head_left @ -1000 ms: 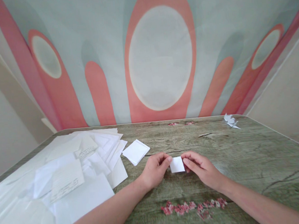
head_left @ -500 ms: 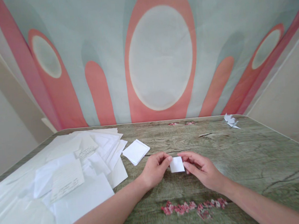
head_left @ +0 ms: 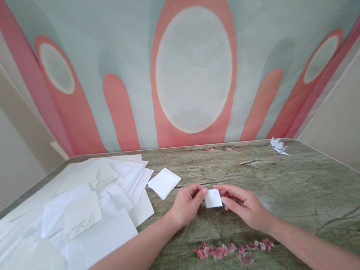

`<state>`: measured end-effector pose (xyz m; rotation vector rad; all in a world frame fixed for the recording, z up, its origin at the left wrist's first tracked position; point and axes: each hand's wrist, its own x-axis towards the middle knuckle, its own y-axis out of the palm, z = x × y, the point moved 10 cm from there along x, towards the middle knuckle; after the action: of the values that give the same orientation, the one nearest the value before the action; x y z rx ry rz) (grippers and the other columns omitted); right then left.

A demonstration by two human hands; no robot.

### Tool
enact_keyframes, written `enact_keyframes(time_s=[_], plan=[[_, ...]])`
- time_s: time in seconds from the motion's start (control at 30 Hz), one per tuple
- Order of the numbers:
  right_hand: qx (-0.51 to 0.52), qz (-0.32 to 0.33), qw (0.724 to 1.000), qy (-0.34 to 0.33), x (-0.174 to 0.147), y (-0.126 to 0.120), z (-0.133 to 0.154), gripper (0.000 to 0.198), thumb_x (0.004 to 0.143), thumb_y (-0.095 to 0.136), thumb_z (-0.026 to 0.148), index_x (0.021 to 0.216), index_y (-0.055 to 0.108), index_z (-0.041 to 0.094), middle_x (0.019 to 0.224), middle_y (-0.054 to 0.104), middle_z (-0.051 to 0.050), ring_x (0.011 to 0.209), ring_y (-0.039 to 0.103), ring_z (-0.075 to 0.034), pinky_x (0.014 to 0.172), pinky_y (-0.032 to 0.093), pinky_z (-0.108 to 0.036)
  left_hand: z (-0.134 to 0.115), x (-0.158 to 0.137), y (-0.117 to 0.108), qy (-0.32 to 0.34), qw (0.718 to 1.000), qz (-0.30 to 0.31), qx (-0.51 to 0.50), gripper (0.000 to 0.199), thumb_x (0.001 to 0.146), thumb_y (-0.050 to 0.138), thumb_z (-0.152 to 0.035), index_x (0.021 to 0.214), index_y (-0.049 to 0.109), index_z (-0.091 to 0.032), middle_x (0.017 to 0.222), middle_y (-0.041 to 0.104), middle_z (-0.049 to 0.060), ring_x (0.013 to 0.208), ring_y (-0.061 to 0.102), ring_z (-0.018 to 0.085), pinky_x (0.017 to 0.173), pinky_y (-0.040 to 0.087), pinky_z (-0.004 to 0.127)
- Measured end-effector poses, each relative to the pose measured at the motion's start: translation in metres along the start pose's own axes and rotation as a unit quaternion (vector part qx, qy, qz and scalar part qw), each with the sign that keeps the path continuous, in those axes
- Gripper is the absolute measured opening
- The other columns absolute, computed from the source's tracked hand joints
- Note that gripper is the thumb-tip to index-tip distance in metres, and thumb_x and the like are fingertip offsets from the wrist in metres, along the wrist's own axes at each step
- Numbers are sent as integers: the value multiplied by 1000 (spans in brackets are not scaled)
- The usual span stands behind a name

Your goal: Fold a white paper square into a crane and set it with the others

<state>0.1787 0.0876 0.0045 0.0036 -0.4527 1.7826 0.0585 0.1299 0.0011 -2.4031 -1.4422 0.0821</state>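
Note:
A small white square of paper [head_left: 213,198] is held up between my two hands, above the wood-patterned table [head_left: 225,225]. My left hand [head_left: 188,201] pinches its upper left corner between thumb and fingers. On the other side, my right hand [head_left: 244,203] grips the right edge, with the thumb in front and the fingers behind. A short stack of larger white square papers [head_left: 164,182] lies just beyond my left hand. Whether the small square is folded from several layers cannot be made out.
Loose white sheets [head_left: 101,238] spread in an overlapping heap over the table's left side, a few with writing. Several folded paper figures [head_left: 278,146] sit at the far right corner. Behind the table hangs a patterned cloth [head_left: 193,66] in grey-green and coral.

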Motion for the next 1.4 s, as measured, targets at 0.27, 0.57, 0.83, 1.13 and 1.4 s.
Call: enact_keyframes(time_s=[0.27, 0.57, 0.83, 1.13, 1.4], plan=[[-24, -5, 1000, -7, 0, -1, 3, 29, 85, 49, 28, 113, 54, 20, 93, 60, -5, 74, 55, -14, 67, 48, -27, 2, 0, 0, 3, 1000, -1, 2, 30, 82, 49, -39, 74, 58, -13, 65, 55, 0, 62, 48, 12, 59, 39, 21], [-55, -1, 998, -16, -1, 0, 5, 30, 85, 49, 28, 115, 52, 21, 92, 61, -4, 75, 56, -15, 70, 48, -28, -1, 0, 1, 5, 1000, -1, 3, 26, 83, 48, -36, 73, 57, -13, 65, 52, -1, 61, 45, 11, 58, 37, 21], [-164, -47, 982, -80, -1, -5, 16, 30, 83, 49, 21, 113, 54, 23, 99, 57, -7, 80, 56, -16, 73, 48, -31, -2, -1, 2, 7, 1000, -5, 20, 25, 83, 48, -34, 73, 57, -13, 64, 52, -1, 61, 46, 11, 58, 37, 21], [-230, -25, 955, -184, -6, 5, 33, 22, 82, 48, 13, 95, 61, 25, 111, 48, -8, 96, 53, -19, 82, 47, -35, -7, -4, 1, 19, 997, -18, 76, 24, 84, 46, -30, 72, 58, -14, 63, 54, -1, 60, 47, 12, 56, 37, 21], [-200, 28, 972, -122, 3, 10, 20, 13, 85, 50, 20, 88, 62, 22, 98, 56, -7, 93, 55, -18, 81, 46, -32, -16, -9, 8, 70, 979, -3, 190, 18, 82, 48, -21, 87, 64, -19, 84, 65, 3, 79, 56, 17, 74, 42, 27]])
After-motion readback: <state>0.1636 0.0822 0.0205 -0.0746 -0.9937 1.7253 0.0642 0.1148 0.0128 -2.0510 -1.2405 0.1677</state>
